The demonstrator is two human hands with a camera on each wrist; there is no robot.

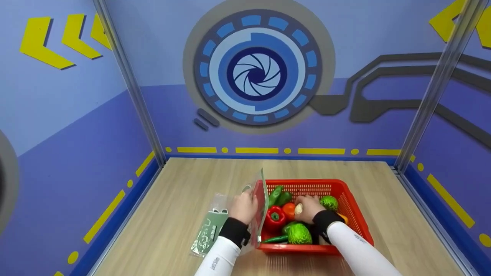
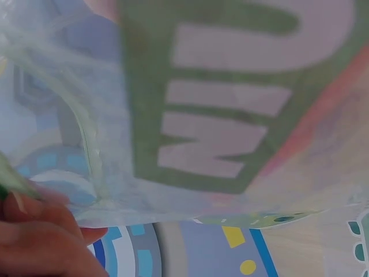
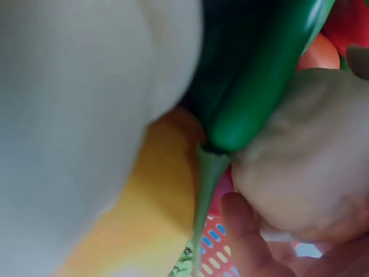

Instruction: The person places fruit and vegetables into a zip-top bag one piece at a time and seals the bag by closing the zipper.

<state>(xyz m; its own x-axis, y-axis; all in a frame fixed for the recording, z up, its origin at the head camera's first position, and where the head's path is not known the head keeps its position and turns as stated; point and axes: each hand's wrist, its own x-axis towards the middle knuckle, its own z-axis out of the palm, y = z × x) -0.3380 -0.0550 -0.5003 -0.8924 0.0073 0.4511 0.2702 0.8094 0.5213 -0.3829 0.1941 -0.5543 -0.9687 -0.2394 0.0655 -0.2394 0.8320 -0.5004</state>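
My left hand [image 1: 243, 207] grips a clear zip bag [image 1: 260, 199] by its edge, holding it upright against the left side of the red basket [image 1: 307, 249]. Green print with pale lettering fills much of the bag in the left wrist view. Inside the basket, my right hand [image 1: 310, 210] holds a pale, rounded garlic bulb [image 3: 305, 156] between its fingers. Around it lie a red bell pepper [image 1: 275, 216], an orange-red tomato [image 1: 289, 211], and green peppers [image 1: 280, 195]. In the right wrist view, a glossy green pepper [image 3: 253, 104] with a long stem lies right beside the bulb.
A flat bag [image 1: 209, 230] with green print lies on the wooden table [image 1: 172, 214] left of my left hand. Light-green, rough-skinned round vegetables [image 1: 300, 234] sit at the basket's front and right. Patterned blue-purple walls [image 1: 245, 138] enclose the table.
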